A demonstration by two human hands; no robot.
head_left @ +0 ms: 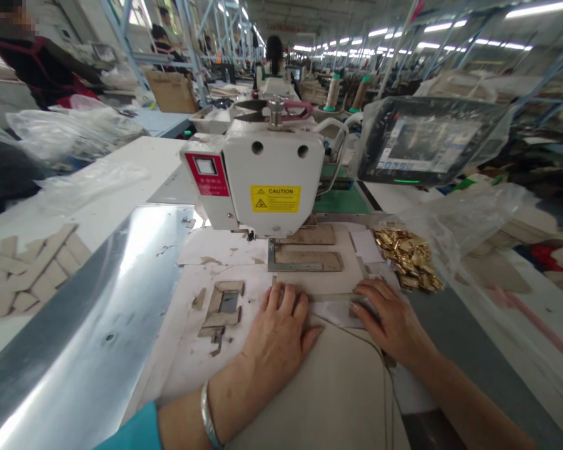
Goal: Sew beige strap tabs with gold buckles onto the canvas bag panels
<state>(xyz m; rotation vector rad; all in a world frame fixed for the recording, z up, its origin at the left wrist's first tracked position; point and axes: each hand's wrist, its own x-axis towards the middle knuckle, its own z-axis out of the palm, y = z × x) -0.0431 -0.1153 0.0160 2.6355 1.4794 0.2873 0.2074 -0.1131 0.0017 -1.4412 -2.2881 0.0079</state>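
In the head view, a beige panel [319, 285] lies flat under the head of a white sewing machine [272, 165]. My left hand [279, 325] rests flat at the panel's near left edge, palm down, fingers stretched forward. At its near right corner is my right hand [389, 315], fingertips touching the edge and thumb apart from them. A metal clamp frame [295, 267] sits on the panel around a brown-grey strip [307, 257]. Below my hands lies a larger beige piece [328, 387], partly covered by my left arm.
Gold metal pieces [408, 253] are heaped at the right, beside clear plastic [478, 219]. A screen [425, 144] stands behind them. Beige strips [42, 269] lie at the far left. A small taped frame [221, 304] is left of my left hand. Scissors [253, 112] lie atop the machine.
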